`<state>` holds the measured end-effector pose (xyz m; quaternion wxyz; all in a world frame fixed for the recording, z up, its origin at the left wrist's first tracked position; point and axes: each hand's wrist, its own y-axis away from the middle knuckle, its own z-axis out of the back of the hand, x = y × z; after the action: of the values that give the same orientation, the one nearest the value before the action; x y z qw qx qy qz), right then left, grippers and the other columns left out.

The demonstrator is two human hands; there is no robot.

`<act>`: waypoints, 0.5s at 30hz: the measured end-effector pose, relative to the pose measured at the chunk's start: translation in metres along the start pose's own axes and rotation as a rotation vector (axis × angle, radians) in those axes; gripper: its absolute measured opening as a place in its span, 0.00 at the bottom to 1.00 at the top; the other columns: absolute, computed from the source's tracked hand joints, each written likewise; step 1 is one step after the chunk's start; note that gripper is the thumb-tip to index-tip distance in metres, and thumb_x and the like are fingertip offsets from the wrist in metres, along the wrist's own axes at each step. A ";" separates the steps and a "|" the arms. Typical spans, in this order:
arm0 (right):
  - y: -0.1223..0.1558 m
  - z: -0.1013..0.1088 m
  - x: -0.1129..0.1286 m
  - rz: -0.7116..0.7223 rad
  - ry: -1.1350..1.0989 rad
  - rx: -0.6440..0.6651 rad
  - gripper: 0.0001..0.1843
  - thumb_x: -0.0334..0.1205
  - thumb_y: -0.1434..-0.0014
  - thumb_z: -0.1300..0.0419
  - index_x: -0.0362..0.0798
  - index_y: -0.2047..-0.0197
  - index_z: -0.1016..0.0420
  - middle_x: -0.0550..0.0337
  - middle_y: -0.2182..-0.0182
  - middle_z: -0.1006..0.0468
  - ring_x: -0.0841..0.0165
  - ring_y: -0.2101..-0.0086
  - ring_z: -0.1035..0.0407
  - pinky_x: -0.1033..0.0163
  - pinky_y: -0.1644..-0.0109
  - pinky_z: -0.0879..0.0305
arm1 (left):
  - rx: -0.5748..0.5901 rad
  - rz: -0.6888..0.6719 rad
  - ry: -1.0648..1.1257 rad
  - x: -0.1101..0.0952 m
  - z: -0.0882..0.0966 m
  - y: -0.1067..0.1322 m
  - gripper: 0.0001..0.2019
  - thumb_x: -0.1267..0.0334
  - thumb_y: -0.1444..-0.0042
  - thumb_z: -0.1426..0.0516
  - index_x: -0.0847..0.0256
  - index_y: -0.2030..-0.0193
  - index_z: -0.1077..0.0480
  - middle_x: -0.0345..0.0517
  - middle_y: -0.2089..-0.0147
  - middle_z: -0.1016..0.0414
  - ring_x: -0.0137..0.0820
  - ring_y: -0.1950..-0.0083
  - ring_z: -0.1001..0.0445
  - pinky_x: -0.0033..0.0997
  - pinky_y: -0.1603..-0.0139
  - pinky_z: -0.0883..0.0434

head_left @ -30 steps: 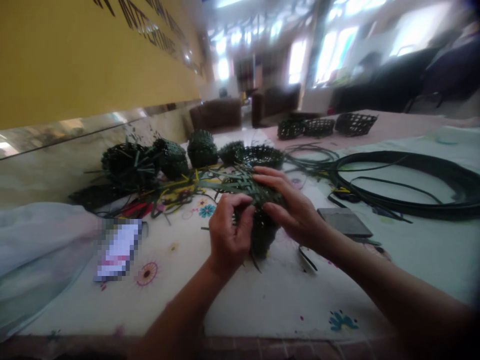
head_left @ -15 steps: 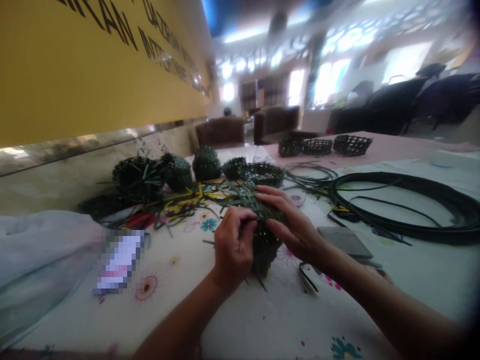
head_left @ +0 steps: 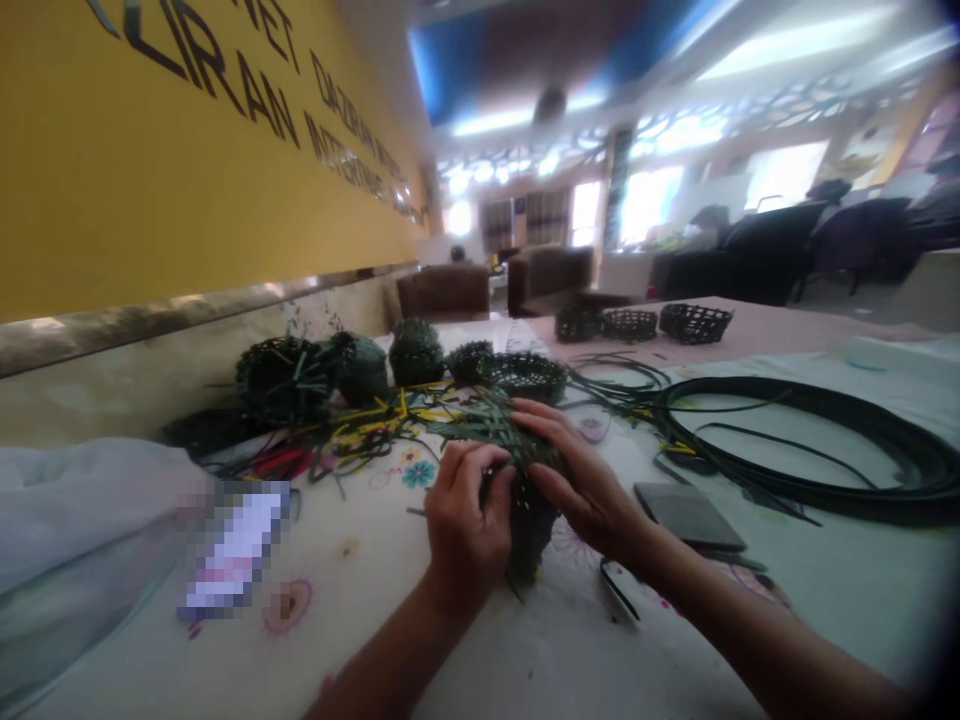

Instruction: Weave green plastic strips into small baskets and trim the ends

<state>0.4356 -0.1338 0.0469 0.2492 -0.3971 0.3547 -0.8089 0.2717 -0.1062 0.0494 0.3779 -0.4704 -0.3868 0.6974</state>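
Your left hand (head_left: 469, 510), at the centre of the frame, is curled nearly closed, thumb and forefinger pinched on the near side of the dark green woven basket (head_left: 534, 535); whether a single strip lies between the tips you cannot tell from here. Your right hand (head_left: 581, 470) is half open, fingers laid across the basket's top right and thumb pressed to its side, steadying it. Loose strip ends (head_left: 480, 425) fan out beyond your knuckles, towards the yellow strips (head_left: 420, 412) left of centre. If your right hand eases off, the weave could slacken or the basket tip; tugging on a hidden strip could skew a row, and the loose ends could snag in that clutter. Further right lie a grey flat block (head_left: 694, 517) and a coil of dark strip (head_left: 847, 492). Compared with half a second ago, everything sits lower in the frame and more ceiling shows, while your grip looks much the same.
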 end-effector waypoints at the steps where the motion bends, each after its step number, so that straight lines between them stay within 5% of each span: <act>1: 0.000 0.000 0.000 -0.005 0.005 -0.007 0.21 0.42 0.32 0.47 0.53 0.36 0.38 0.49 0.35 0.39 0.58 0.36 0.44 0.45 0.33 0.44 | 0.004 0.003 -0.016 -0.001 -0.001 -0.001 0.04 0.71 0.38 0.44 0.61 0.58 0.30 0.45 0.61 0.28 0.31 0.59 0.27 0.29 0.57 0.28; 9: 0.001 -0.003 0.004 -0.021 0.019 -0.059 0.20 0.42 0.32 0.48 0.53 0.38 0.36 0.49 0.36 0.37 0.58 0.37 0.41 0.46 0.34 0.41 | 0.041 0.018 -0.017 0.000 -0.002 0.002 0.04 0.71 0.37 0.46 0.61 0.57 0.33 0.45 0.63 0.29 0.30 0.61 0.28 0.28 0.60 0.28; 15: 0.001 -0.003 0.002 -0.009 0.037 -0.062 0.21 0.40 0.32 0.48 0.53 0.37 0.37 0.50 0.37 0.37 0.58 0.37 0.41 0.46 0.34 0.41 | 0.101 -0.126 -0.239 -0.001 0.007 -0.005 0.05 0.71 0.39 0.44 0.61 0.56 0.33 0.46 0.61 0.26 0.32 0.60 0.25 0.28 0.60 0.28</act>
<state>0.4324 -0.1351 0.0459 0.2264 -0.3912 0.3824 -0.8059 0.2668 -0.1065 0.0562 0.3951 -0.3393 -0.4223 0.7419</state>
